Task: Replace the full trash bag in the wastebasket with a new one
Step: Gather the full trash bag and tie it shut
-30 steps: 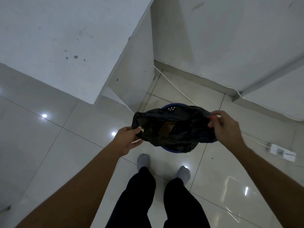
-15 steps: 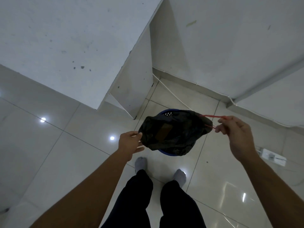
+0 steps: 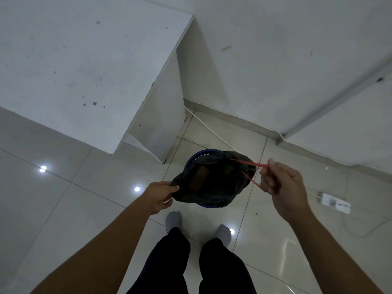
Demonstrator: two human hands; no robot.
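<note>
A black trash bag [image 3: 214,183] with brown cardboard inside sits in a blue wastebasket [image 3: 196,157] on the tiled floor in front of my feet. My left hand [image 3: 159,196] pinches the bag's near-left rim. My right hand [image 3: 277,185] is curled round the red drawstring [image 3: 248,164], which runs taut from the bag's right side to my fingers. Most of the basket is hidden under the bag; only its far rim and a sliver of its near rim show.
A white desk [image 3: 84,66] stands at the left, its side panel [image 3: 161,115] close to the basket. White walls meet behind. A white cable [image 3: 212,130] crosses the floor to a power strip [image 3: 335,202] at the right.
My right hand has drawn the red drawstring farther out to the right, cinching the bag's mouth. My left hand keeps its pinch on the rim. The camera has tilted up a little.
</note>
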